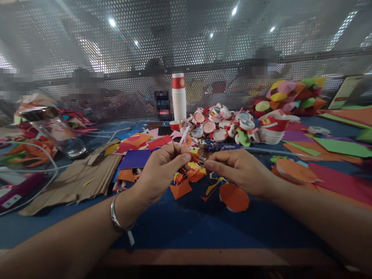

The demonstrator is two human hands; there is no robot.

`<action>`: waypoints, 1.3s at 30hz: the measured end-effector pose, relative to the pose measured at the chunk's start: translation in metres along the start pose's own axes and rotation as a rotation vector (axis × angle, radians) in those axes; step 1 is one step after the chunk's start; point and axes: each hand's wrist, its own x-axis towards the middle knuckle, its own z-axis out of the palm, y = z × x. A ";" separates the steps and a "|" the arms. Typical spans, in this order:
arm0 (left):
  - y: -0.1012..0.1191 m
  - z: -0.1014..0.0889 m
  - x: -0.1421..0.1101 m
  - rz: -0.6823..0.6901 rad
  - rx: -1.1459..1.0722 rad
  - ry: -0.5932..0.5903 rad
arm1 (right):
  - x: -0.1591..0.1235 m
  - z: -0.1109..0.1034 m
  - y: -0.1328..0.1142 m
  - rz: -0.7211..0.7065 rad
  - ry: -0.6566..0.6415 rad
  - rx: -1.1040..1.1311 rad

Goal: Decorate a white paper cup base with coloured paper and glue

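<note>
Both hands meet over a scatter of paper scraps at the middle of the blue table. My left hand, with a silver bracelet on its wrist, is closed in a pinch on a small orange paper piece. Close beside it, my right hand is also pinched shut; a thin dark tip shows at its fingers, but I cannot make out what it is. Below the hands lie an orange paper scrap, yellow slivers and a round orange paper stack.
Behind are a tall paper cup stack and a heap of white discs with pink paper. Cardboard and a glass jar lie left. Red-white cups and coloured sheets are right. A perforated screen stands beyond.
</note>
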 end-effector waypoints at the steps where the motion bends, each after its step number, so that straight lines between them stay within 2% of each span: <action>1: 0.000 0.000 0.000 -0.005 -0.002 -0.001 | 0.000 0.000 0.000 0.000 -0.001 -0.001; 16: 0.000 -0.001 0.001 0.027 -0.020 0.054 | -0.001 0.001 0.003 0.067 -0.015 0.063; 39: -0.001 0.002 -0.001 -0.001 -0.062 0.004 | 0.000 0.001 0.003 0.033 -0.013 0.016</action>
